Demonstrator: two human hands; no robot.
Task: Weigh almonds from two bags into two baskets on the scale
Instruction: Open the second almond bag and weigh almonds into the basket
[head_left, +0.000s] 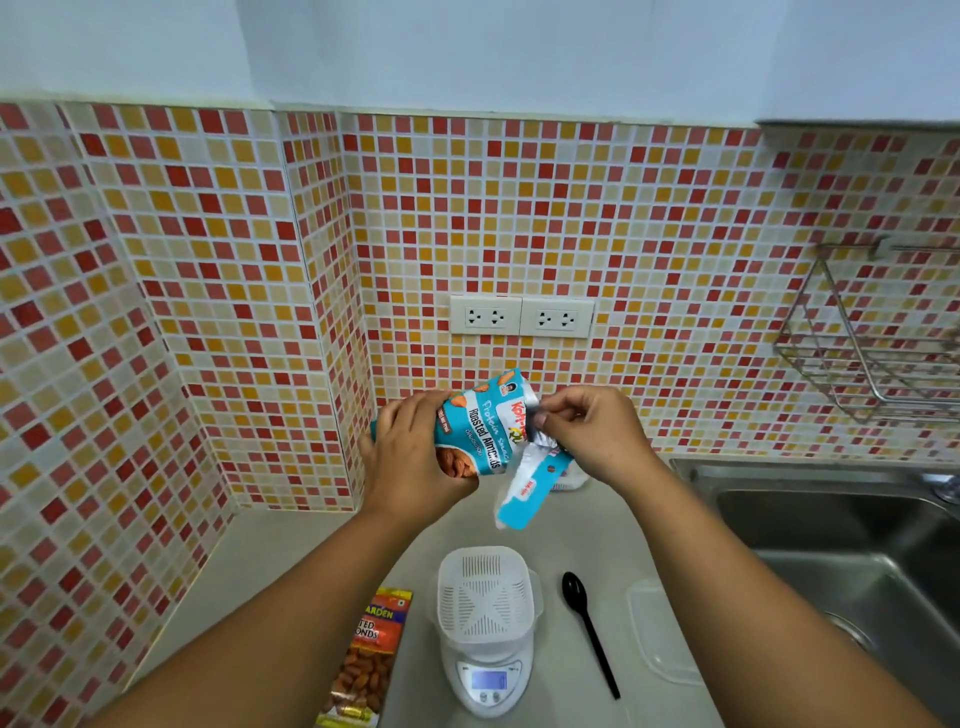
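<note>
Steel sink (841, 525) fills the right side, set into the pale grey desk (291, 561) below the red and orange mosaic wall. On the desk near the front edge stands a white scale (488, 675) with a lit display, and a white slotted basket (485, 592) sits on top of it. Just left of the scale lies a yellow and red almond bag (363, 660), flat, with almonds showing through its window. A clear lid (662, 629) lies to the right of the scale, and a black spoon (589, 631) lies between them.

Above the desk, held clear of it, is a teal bag (480, 426) of roasted almonds. The left hand (415, 457) grips its lower body, fingers wrapped around it. The right hand (587, 436) pinches the bag's top edge, just beside the left hand. A torn strip (524, 493) hangs down from the bag under the right hand, above the basket.
</note>
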